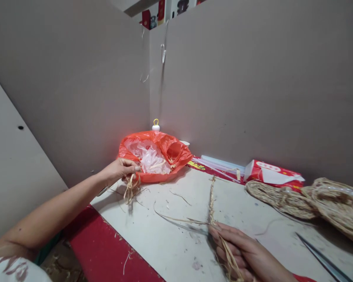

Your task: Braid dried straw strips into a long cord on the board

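Note:
My left hand (pixel 124 170) is closed in a pinch at the front of the red plastic bag. A small looped bunch of raffia strands (pixel 131 188) hangs from its fingers above the table. Crumpled white plastic (pixel 153 159) and pale fibre bits lie inside the red bag (pixel 181 158). In the lower right, my right hand (pixel 238 248) grips a narrow braid of straw-coloured raffia (pixel 211 199). The braid stretches away from the fingertips, one loose strand sticks out leftward, and more loose strands (pixel 231 260) trail through the palm.
Coiled braided cord (pixel 282 199) lies along the right side. A pointed metal blade (pixel 320 254) rests near the right front. Behind are a red tissue pack (pixel 273 174) and clear plastic strips (pixel 217 164). Grey panels (pixel 253 78) enclose the pale tabletop (pixel 173 227), strewn with fibre scraps.

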{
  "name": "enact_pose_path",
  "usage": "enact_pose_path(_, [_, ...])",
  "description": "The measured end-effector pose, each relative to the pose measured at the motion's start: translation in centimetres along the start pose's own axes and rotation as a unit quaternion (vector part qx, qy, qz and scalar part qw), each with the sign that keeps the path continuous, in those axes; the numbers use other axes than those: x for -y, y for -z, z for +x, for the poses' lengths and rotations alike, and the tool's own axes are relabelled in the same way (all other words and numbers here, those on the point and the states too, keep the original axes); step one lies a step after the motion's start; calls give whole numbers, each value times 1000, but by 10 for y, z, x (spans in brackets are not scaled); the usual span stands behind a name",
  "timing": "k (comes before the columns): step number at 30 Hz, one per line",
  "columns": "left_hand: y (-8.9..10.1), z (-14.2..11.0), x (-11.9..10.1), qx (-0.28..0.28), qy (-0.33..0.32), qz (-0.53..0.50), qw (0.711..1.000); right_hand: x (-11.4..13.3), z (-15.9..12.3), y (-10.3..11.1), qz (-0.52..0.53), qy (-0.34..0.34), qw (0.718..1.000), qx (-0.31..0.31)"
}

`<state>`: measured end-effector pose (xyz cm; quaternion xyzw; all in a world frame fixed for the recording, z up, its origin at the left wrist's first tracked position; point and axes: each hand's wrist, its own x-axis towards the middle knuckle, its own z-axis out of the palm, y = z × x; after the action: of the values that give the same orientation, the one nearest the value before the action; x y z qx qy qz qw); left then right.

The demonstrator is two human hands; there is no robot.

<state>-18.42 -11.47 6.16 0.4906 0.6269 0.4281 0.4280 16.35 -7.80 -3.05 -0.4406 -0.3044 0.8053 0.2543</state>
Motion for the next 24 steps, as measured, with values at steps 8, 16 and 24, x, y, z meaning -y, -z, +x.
enact_pose_path(8, [-6,6,10,39,15,3,999,2,0,6,-10,-25,1000,7])
enact_pose_path(16, [-8,-16,-13,-139,-150,163,965,4,-8,-5,47,-44,998,-19])
enact_pose_path(24, [-24,-40,9,33,-124,525,841,8,-11,-10,42,-52,997,-45])
